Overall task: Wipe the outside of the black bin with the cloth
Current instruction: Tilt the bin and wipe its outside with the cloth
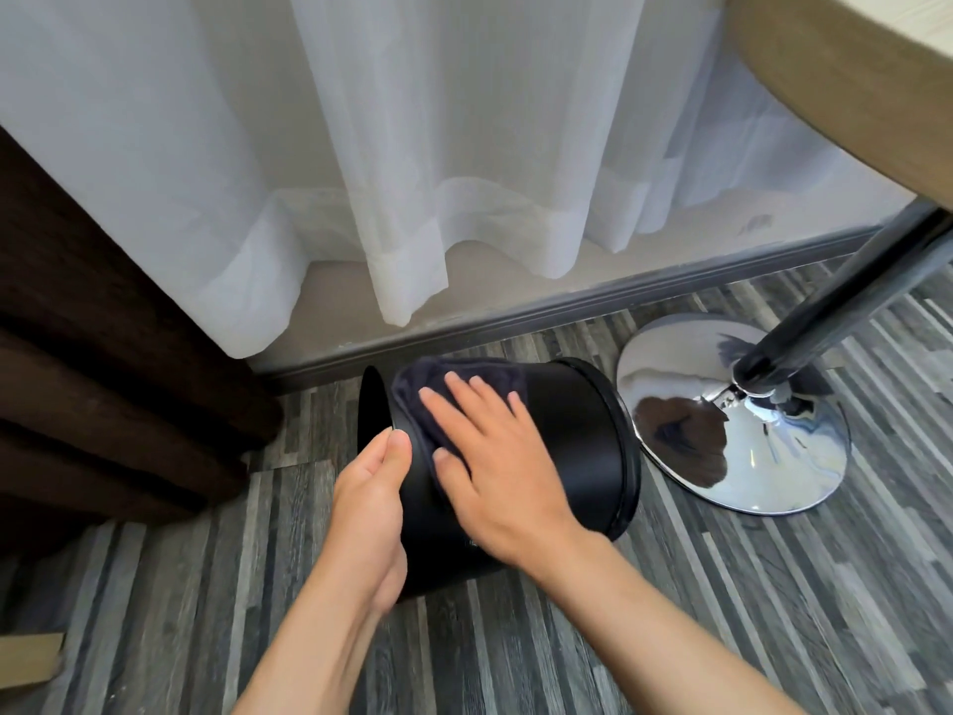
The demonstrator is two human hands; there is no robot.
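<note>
Head view: right hand (495,456) flat on cloth (454,384), left hand (368,487) clasping black bin (577,446); label unreadable.

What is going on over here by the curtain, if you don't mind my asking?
A person is wiping a black bin that is tipped on its side on the wood-look floor. The left hand steadies it at one end, thumb on the rim. The right hand presses a dark cloth flat against the bin's outer wall. A chrome table base stands just beside it.
</note>
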